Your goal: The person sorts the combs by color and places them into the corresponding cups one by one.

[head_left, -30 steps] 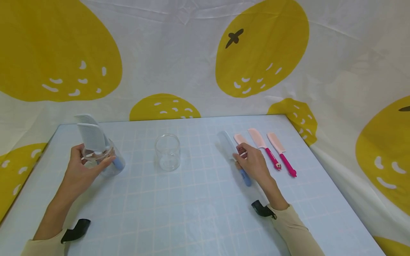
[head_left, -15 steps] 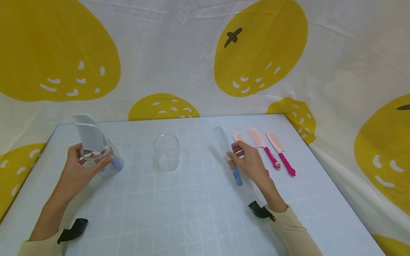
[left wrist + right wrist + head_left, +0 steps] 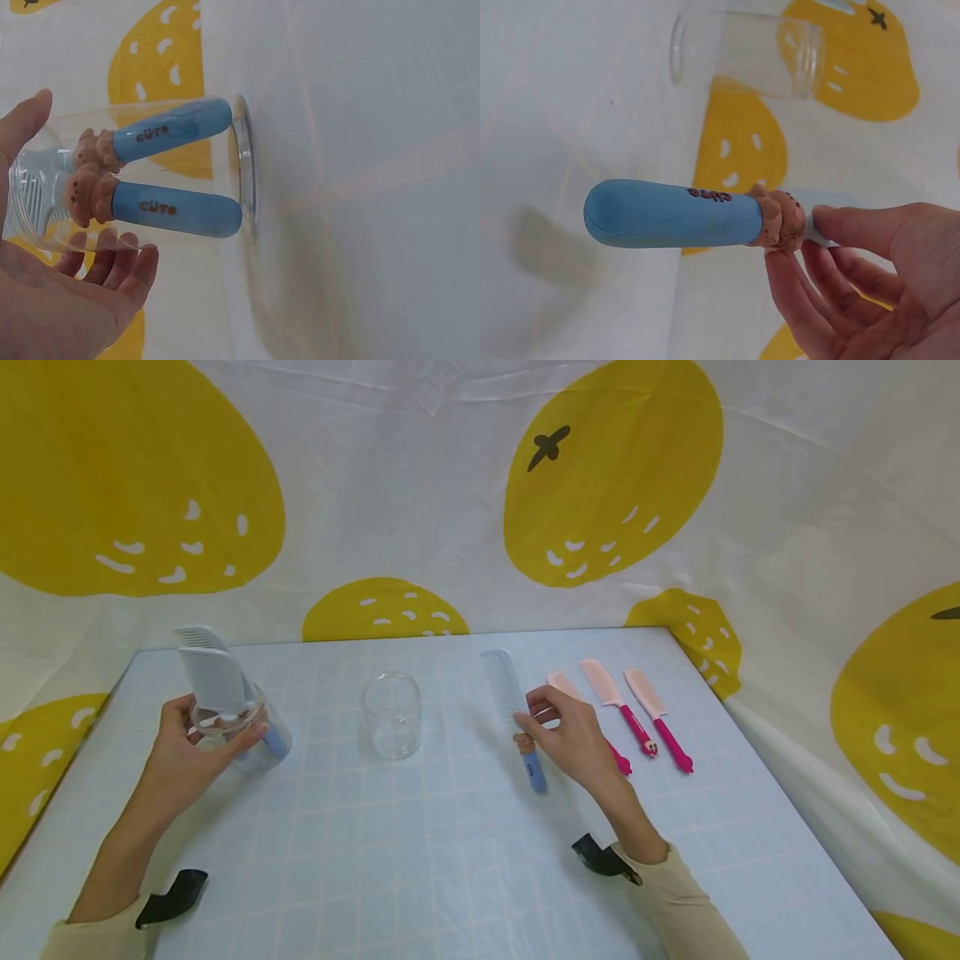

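My left hand (image 3: 191,756) grips a clear glass jar (image 3: 180,236) near its mouth, at the left of the table. Inside stand two combs (image 3: 213,681), pale blue teeth up; their blue handles (image 3: 176,210) with brown animal figures show through the glass in the left wrist view. Right of centre, my right hand (image 3: 566,727) pinches a third blue comb (image 3: 506,681) between thumb and fingers, just above the brown figure. Its rounded blue handle (image 3: 667,217) points down over the table, with a shadow on the cloth below.
A second clear glass jar (image 3: 392,718) stands upright mid-table, nothing inside. To the right of my right hand lie three pink combs with magenta handles, among them a middle comb (image 3: 600,681) and an outer comb (image 3: 647,693). Behind hangs a curtain (image 3: 390,485) with yellow fruit shapes.
My right hand has moved left with the blue comb, away from the pink combs, and the comb's toothed side has turned into view. The left hand stays on its jar.
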Tool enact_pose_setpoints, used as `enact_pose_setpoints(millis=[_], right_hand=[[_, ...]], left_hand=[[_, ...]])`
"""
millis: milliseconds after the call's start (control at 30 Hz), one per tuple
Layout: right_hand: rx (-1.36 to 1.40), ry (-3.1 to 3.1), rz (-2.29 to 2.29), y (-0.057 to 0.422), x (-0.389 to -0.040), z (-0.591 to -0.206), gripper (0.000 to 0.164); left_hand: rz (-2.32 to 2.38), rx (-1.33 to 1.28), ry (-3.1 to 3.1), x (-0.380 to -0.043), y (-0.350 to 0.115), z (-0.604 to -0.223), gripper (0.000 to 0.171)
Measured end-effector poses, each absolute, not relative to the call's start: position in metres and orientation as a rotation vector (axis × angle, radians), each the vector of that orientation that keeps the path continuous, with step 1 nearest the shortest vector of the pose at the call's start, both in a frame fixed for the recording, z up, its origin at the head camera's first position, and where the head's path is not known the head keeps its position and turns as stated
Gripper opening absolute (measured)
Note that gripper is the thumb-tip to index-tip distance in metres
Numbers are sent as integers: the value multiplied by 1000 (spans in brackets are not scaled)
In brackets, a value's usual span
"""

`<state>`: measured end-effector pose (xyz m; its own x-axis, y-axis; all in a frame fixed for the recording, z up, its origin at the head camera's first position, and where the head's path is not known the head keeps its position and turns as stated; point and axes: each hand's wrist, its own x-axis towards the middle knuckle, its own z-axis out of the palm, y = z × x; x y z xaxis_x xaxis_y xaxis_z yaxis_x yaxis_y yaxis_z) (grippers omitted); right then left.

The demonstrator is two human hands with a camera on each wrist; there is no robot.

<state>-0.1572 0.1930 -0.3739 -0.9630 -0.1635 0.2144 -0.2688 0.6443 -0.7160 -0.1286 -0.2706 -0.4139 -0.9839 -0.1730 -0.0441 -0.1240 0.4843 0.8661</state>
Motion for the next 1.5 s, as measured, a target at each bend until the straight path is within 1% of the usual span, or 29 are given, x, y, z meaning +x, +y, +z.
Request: enact_pose_setpoints(millis=[633, 1500], right_hand=[[550, -2599, 1370, 163, -153, -356, 23], [763, -2362, 1657, 104, -149, -345, 23]], left_hand=[[-1518, 236, -2659, -128, -275, -417, 97], [-1501, 258, -2661, -129, -275, -420, 99]])
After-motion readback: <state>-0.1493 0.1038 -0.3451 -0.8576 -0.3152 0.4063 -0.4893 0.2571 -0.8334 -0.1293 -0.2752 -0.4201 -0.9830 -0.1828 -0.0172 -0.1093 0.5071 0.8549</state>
